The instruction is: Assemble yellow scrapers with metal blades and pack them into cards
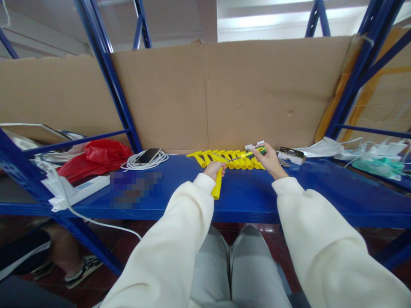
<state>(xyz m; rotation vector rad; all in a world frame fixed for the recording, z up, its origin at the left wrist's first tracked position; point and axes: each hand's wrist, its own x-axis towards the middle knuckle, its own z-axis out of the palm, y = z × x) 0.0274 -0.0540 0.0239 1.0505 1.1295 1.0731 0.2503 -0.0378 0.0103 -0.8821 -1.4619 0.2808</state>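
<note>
My left hand [214, 169] is closed around a yellow plastic tool [217, 188], whose thick tubular handle points down toward the front edge of the shelf. Its upper part is covered by my fingers. In my right hand [270, 161] is a screwdriver [261, 150] with a green and yellow handle. The screwdriver's thin shaft reaches left to the tool at my left fingers; whether the tip touches a screw is too small to tell. Just behind my hands lies a row of several similar T-shaped yellow tools [201, 160], side by side.
A blue shelf top [180, 188] carries a phone [148, 155] on a coiled white cable [128, 163], a red plastic bag [96, 156], a white power strip [85, 190] and a small black-and-white box [291, 155]. Cardboard [257, 94] walls the back. Another person's leg [64, 250] shows lower left.
</note>
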